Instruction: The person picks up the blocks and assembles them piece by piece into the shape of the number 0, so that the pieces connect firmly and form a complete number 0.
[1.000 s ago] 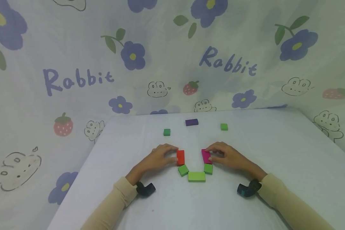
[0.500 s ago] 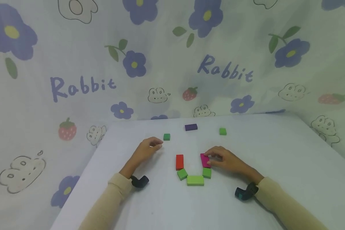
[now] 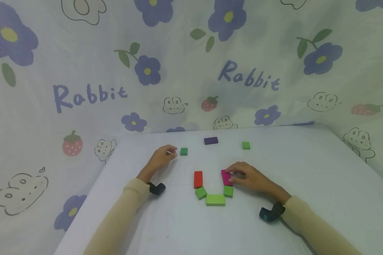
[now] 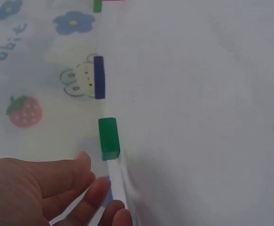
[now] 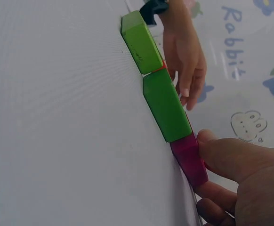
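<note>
Left hand moved beside dark-green block; backdrop reads "Rabbit".

Magenta block and red block: smooth, flat-faced, low sheen; core material not discernible. Dark green block: smooth, satin-looking. Yellow-green block: smooth, faint dark marks on one face. Tabletop: smooth, matt. Backdrop: printed cloth, matt, lightly creased. Sleeves: soft matt cloth. Wrist units: plastic-looking, slight sheen.

White counter — dark-green block just beside left fingers, magenta block touching right fingers, red block between them, purple block beyond both
</note>
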Available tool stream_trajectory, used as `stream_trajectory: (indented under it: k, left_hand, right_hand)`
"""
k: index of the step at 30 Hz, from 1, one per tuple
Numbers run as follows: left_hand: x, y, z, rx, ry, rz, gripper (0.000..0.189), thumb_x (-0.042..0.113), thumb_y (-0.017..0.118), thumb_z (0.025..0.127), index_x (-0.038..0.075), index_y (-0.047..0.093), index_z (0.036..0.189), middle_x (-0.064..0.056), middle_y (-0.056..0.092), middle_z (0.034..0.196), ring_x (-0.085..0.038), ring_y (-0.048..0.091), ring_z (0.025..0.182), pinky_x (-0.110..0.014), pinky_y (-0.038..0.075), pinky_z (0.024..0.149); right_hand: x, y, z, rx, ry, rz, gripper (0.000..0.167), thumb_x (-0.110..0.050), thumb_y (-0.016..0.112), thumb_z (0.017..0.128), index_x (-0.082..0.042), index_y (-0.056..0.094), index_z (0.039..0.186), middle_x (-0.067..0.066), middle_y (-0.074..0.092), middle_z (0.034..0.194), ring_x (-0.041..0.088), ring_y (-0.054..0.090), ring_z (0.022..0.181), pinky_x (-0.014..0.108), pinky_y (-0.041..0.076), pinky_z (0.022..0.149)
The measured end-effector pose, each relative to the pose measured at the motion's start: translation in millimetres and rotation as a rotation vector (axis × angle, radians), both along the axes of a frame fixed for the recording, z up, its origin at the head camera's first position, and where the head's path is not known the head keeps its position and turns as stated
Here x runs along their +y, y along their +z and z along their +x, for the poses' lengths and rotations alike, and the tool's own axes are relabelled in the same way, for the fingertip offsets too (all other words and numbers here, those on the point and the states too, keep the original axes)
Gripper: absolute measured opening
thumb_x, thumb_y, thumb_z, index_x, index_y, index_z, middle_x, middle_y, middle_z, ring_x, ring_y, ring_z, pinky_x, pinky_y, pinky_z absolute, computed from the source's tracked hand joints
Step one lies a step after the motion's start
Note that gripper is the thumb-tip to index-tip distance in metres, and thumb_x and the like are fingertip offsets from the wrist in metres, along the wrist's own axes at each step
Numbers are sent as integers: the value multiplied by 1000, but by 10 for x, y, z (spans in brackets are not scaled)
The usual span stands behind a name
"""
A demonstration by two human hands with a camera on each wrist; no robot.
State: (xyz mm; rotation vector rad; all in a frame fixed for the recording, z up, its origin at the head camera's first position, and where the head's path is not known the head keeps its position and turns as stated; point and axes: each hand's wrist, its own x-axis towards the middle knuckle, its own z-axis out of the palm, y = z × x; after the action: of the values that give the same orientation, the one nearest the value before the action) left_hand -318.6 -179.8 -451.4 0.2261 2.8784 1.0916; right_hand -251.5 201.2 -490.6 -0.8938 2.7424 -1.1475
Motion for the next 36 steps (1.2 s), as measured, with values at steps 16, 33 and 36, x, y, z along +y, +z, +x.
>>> stream_trajectory:
  k: [16, 33, 36]
  left_hand:
    - [155, -64, -237, 20, -25, -33, 43, 14, 61, 96, 5, 56, 137, -17, 63, 130, -34, 58, 121, -50, 45, 105]
    - [188, -200, -152, -9, 14, 86, 37, 24, 66, 96, 10, 62, 131, -14, 63, 132, -33, 56, 126, -51, 44, 107]
    - [138, -137, -147, -6, -19, 121, 38, 26, 65, 97, 10, 60, 132, -13, 62, 132, -33, 57, 125, -50, 45, 104]
  right_hand:
    - [-20, 26, -11, -5, -9, -15, 33, -28, 73, 91, -29, 66, 123, -10, 63, 121, 12, 55, 107, 33, 51, 92]
    - [30, -34, 11, 21, 17, 13, 33, -30, 71, 93, -29, 65, 125, -12, 62, 121, 9, 55, 106, 29, 51, 92]
    - [22, -5, -12, 34, 18, 24, 33, -29, 71, 93, -29, 65, 125, -12, 63, 121, 9, 55, 106, 30, 51, 92]
